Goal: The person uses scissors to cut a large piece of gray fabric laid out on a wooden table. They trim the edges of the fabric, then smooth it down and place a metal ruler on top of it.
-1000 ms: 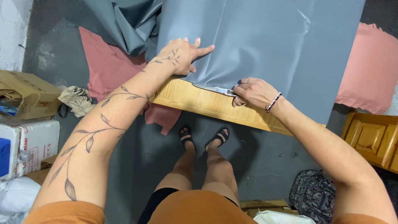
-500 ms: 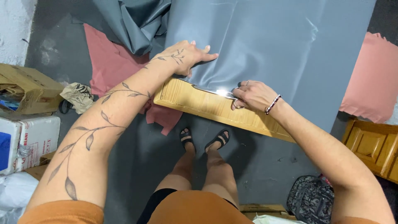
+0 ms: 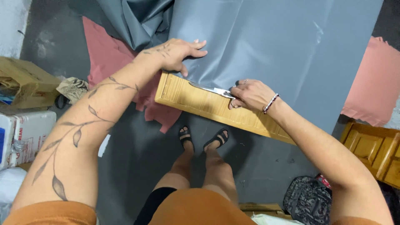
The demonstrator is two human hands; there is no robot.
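**Scissors at the sheet's near edge, blades pointing left**

Nearest the camera were the person's sandalled feet (image 3: 204,138) on the dark floor, with a patterned backpack (image 3: 310,203) at the near right and a white box (image 3: 21,137) at the near left. Just beyond the feet lay a long wooden board (image 3: 200,102), its long axis slanting from far left down to near right. The right hand (image 3: 250,95) was clamped around the handles of a pair of scissors (image 3: 214,90), whose blades ran leftward along the board's far edge, where the grey sheet (image 3: 271,46) met the wood. Whether the blades were open could not be told. Farther left, the left hand (image 3: 179,52) lay flat with fingers spread, pressing the sheet down just beyond the blade tips; it held nothing. Pink fabric (image 3: 104,54) lay past it.
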